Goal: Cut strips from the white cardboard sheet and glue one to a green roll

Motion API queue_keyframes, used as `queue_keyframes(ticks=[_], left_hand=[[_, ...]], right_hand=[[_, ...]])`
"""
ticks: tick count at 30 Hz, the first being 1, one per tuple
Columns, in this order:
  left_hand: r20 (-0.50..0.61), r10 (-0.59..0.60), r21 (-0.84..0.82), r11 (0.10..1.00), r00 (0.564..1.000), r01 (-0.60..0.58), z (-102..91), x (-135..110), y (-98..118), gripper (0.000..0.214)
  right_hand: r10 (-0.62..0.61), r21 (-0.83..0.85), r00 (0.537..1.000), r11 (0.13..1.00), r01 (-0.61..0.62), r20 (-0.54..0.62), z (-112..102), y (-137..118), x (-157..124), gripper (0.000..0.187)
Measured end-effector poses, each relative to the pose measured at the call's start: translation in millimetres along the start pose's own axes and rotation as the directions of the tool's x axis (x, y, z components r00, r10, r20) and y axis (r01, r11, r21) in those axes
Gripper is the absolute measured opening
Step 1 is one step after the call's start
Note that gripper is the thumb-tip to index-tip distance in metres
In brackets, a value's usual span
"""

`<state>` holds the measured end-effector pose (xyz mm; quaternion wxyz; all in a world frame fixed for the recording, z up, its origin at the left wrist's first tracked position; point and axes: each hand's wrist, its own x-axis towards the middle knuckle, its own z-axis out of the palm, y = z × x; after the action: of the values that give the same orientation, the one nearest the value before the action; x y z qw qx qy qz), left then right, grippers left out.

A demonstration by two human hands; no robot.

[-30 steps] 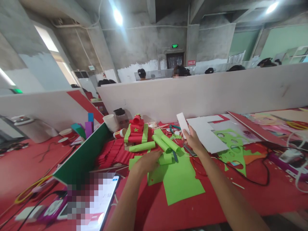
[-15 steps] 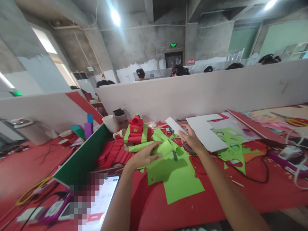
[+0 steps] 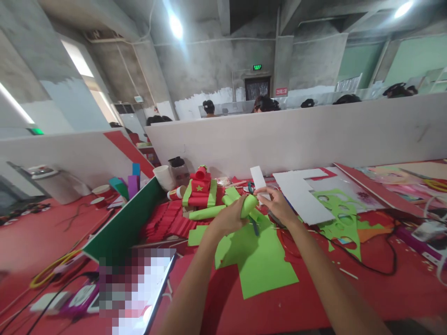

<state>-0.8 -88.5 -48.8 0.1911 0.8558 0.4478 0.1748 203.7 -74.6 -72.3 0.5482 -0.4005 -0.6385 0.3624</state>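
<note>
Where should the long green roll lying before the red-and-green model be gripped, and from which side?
Take the long green roll at its middle, pinching across its width from above on the near side. It lies flat and crosswise, the red-and-green model stands close behind, and the left hand crowds its right end. Rolled paper: probably a light pinch.

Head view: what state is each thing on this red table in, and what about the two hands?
left hand: closed on green roll
right hand: holding white strip
green sheet: lying flat
red paper model: standing upright
phone: screen lit
</note>
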Motion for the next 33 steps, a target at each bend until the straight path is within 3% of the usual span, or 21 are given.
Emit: queue_keyframes(ticks=[3, 7, 9, 12, 14, 17, 18, 22, 26, 29, 33], left_hand=[[-0.017, -0.057, 0.205, 0.977, 0.998, 0.06, 7.3, 10.1, -0.4, 0.067], [-0.003, -0.075, 0.34, 0.938, 0.997, 0.071, 6.7, 6.1, -4.2, 0.048], [0.072, -0.084, 0.355, 0.933, 0.994, 0.053, -0.5, -2.6, -8.2, 0.045], [0.202, -0.106, 0.262, 0.964, 0.974, 0.05, -16.4, -14.9, -19.2, 0.062], [0.146, -0.11, 0.23, 0.97, 0.983, 0.075, -25.1, -18.6, -31.3, 0.058], [-0.075, -0.204, 0.358, 0.908, 0.976, 0.217, -27.9, -17.7, -54.2, 0.037], [-0.099, -0.224, 0.381, 0.892, 0.969, 0.245, -25.9, -16.7, -62.0, 0.036], [-0.119, -0.234, 0.486, 0.833, 0.965, 0.262, -12.1, -15.7, -85.5, 0.044], [-0.091, -0.195, 0.522, 0.826, 0.977, 0.214, -7.7, -19.3, -93.5, 0.043], [-0.059, -0.176, 0.461, 0.868, 0.983, 0.183, -13.6, -21.5, -92.6, 0.042], [-0.113, -0.087, 0.22, 0.969, 0.99, 0.111, -23.8, -21.5, -85.2, 0.033]], right_hand=[[0.014, 0.082, 0.999, 0.997, -0.01, -0.052, -3.9, 4.1, 1.3, 0.044], [0.049, 0.171, 0.984, 0.985, -0.019, -0.172, -9.9, 1.0, 2.0, 0.072], [0.07, 0.172, 0.975, 0.985, -0.033, -0.212, -12.7, -1.6, 2.3, 0.071], [0.085, 0.133, 0.969, 0.99, -0.055, -0.232, -14.5, -2.8, 2.5, 0.062], [0.088, 0.108, 0.97, 0.992, -0.065, -0.226, -13.8, -1.5, 2.6, 0.058], [0.08, 0.075, 0.973, 0.995, -0.065, -0.218, -11.0, 1.9, 2.8, 0.056], [0.076, 0.066, 0.974, 0.996, -0.063, -0.212, -10.1, 3.0, 2.9, 0.056], [0.071, 0.064, 0.982, 0.996, -0.06, -0.174, -8.4, 5.9, 3.4, 0.056], [0.073, 0.058, 0.983, 0.996, -0.064, -0.17, -9.2, 7.3, 3.2, 0.055], [0.058, 0.051, 0.986, 0.997, -0.051, -0.157, -9.8, 8.7, 3.6, 0.053], [0.044, 0.037, 0.988, 0.999, -0.039, -0.151, -10.0, 11.8, 4.7, 0.054]])
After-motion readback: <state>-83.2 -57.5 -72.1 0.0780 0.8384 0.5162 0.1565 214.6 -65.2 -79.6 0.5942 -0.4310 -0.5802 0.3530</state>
